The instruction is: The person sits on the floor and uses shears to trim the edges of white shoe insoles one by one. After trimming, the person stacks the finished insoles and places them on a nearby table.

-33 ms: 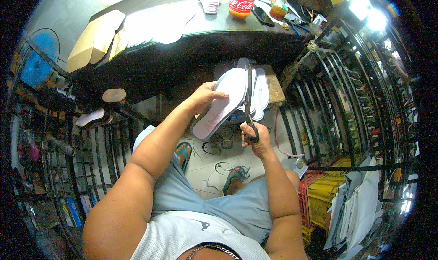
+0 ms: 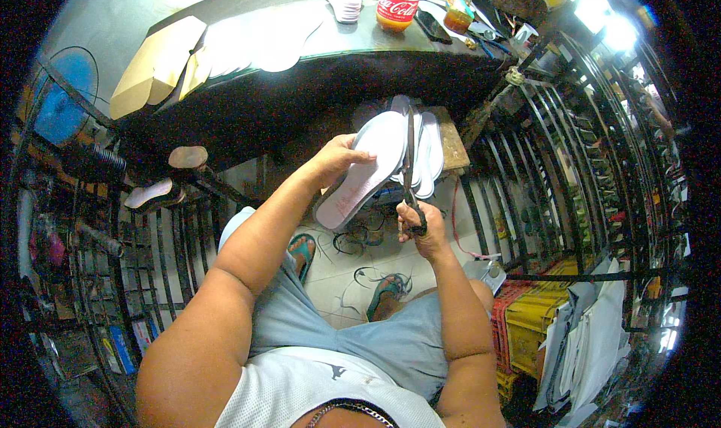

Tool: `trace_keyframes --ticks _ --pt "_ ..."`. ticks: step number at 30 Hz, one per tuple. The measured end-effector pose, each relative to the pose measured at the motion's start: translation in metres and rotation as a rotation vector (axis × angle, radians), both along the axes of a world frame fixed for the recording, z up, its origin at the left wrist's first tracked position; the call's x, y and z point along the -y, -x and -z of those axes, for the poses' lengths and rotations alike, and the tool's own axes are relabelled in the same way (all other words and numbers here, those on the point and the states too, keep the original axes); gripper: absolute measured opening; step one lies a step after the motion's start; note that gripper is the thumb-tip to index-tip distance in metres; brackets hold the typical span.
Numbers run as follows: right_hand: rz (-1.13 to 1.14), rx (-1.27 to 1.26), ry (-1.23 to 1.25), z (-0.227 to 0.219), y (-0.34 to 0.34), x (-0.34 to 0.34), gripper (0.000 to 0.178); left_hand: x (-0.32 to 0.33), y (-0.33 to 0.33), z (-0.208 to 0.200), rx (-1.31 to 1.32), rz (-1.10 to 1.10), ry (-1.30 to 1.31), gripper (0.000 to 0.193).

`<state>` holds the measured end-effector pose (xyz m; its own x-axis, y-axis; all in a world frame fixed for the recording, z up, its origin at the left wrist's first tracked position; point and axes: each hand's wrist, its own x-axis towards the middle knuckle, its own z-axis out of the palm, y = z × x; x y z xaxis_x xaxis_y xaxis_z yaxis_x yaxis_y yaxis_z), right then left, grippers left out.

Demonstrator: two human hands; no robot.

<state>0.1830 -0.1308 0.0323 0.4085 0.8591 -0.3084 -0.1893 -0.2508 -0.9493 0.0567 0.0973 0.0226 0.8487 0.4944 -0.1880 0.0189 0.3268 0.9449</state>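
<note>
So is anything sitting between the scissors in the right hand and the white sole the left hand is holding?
Nothing visible does. The left hand grips the white sole by its upper edge, and the long scissors in the right hand already lie along its right edge. More white soles are stacked behind, not between them.

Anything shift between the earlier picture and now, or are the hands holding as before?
Nothing visibly changed. The left hand still grips the white sole, and the right hand still holds the long scissors against its edge.
</note>
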Motion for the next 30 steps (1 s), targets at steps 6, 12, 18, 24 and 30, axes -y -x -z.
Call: trace_keyframes --ticks 6,12,18,24,30 --pt "-0.013 -0.135 -0.065 0.006 -0.003 0.001 0.040 0.001 0.003 0.001 -0.035 0.066 -0.079 0.033" --pt "-0.036 -0.013 0.007 0.009 -0.013 -0.001 0.039 -0.005 0.007 -0.004 -0.034 0.087 -0.078 0.033" --pt "-0.089 -0.026 0.001 0.010 -0.018 0.003 0.036 -0.014 0.012 -0.009 -0.067 0.170 -0.108 0.031" --pt "-0.086 -0.059 -0.038 0.012 -0.020 0.006 0.036 -0.007 0.015 -0.012 -0.043 0.208 -0.084 0.028" --pt "-0.119 0.053 0.032 0.009 -0.027 0.009 0.035 -0.015 0.024 -0.027 -0.090 0.232 -0.082 0.029"
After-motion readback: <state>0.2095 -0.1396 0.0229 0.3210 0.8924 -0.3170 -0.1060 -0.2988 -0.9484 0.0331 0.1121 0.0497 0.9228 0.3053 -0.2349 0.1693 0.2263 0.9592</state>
